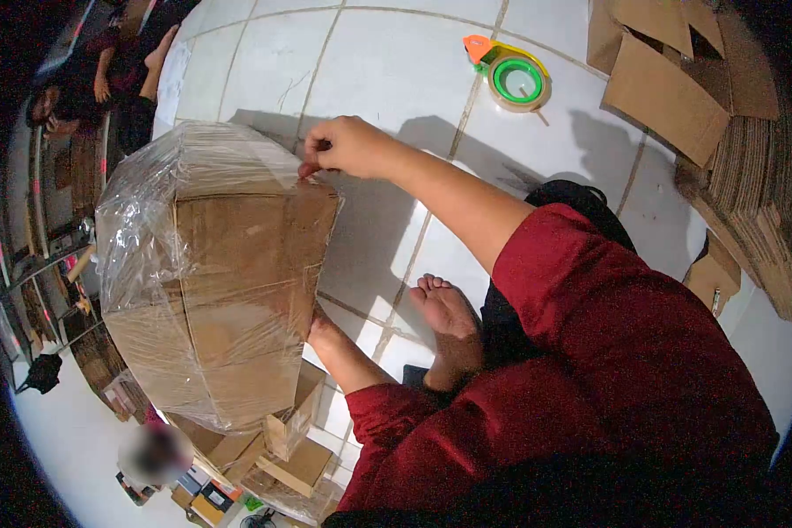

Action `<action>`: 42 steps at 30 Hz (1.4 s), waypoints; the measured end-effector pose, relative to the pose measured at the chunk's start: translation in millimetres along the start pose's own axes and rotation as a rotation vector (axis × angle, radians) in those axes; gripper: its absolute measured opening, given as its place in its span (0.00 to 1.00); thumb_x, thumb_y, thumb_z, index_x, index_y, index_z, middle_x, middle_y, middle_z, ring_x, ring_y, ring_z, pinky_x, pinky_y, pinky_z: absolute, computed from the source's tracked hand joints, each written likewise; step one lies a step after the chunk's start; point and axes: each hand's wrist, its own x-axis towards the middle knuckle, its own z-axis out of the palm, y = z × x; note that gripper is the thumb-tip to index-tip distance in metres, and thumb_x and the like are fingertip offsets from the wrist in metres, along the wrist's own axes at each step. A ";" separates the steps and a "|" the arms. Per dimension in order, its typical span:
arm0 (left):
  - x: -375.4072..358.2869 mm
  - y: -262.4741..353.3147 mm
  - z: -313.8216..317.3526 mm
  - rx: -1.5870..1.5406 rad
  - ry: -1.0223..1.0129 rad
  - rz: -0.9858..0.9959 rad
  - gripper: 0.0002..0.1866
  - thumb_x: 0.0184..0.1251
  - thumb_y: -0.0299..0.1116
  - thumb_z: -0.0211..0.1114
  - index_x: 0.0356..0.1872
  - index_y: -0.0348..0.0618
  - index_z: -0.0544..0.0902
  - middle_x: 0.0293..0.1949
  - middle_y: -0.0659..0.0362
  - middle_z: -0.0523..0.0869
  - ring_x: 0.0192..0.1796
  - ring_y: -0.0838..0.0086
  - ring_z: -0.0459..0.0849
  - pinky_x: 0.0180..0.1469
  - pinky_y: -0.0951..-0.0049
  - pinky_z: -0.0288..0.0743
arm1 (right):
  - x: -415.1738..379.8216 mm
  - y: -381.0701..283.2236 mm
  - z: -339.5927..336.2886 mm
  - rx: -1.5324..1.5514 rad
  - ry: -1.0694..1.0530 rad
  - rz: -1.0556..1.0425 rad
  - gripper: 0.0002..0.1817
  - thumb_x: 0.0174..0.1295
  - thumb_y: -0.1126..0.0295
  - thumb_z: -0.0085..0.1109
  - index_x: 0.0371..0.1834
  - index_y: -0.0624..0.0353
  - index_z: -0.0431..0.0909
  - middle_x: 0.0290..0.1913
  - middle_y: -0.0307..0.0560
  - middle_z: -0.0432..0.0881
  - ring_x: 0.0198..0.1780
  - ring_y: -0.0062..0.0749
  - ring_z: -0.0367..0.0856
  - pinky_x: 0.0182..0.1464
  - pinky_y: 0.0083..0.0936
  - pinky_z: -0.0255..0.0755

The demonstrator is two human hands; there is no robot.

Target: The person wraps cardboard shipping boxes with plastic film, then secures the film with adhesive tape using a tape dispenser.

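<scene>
A large cardboard box (246,238), covered in clear plastic wrap (136,220), stands tilted in front of me. My right hand (350,146) is at the box's upper right corner, its thumb and fingers pinched together on the edge of the wrap. Lower down, my left hand (322,326) is against the side of the box, and its fingers are hidden behind or under it. The wrap looks wrinkled and loose on the left side and lies tighter over the front.
A tape dispenser (541,69) with a roll of tape lies on the white tiled floor (387,62). Flattened cardboard (748,185) is stacked at right by an open carton (664,92). My bare foot (449,321) is near the box. Other people are at the left, by shelving.
</scene>
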 end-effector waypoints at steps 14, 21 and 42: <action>1.9 4.4 -10.4 -0.008 0.019 -0.039 0.16 0.65 0.42 0.39 0.28 0.40 0.68 0.26 0.56 0.73 0.30 0.67 0.74 0.37 0.71 0.72 | 5.0 9.6 1.2 0.137 0.197 0.287 0.10 0.55 0.71 0.42 0.32 0.67 0.71 0.28 0.52 0.76 0.30 0.35 0.76 0.30 0.29 0.70; 2.0 2.9 -9.2 -0.039 0.023 -0.018 0.17 0.65 0.42 0.38 0.28 0.39 0.68 0.26 0.55 0.72 0.30 0.67 0.73 0.37 0.70 0.72 | 4.0 30.4 6.6 0.494 -0.215 0.568 0.09 0.55 0.75 0.41 0.32 0.70 0.71 0.28 0.46 0.75 0.29 0.31 0.75 0.30 0.28 0.72; 0.9 2.2 0.0 0.042 0.081 0.030 0.14 0.65 0.38 0.39 0.26 0.40 0.67 0.25 0.57 0.71 0.28 0.69 0.72 0.34 0.73 0.71 | -29.5 -22.7 -4.6 -0.659 -0.157 -0.026 0.09 0.46 0.68 0.48 0.22 0.63 0.71 0.23 0.55 0.75 0.27 0.48 0.73 0.30 0.37 0.65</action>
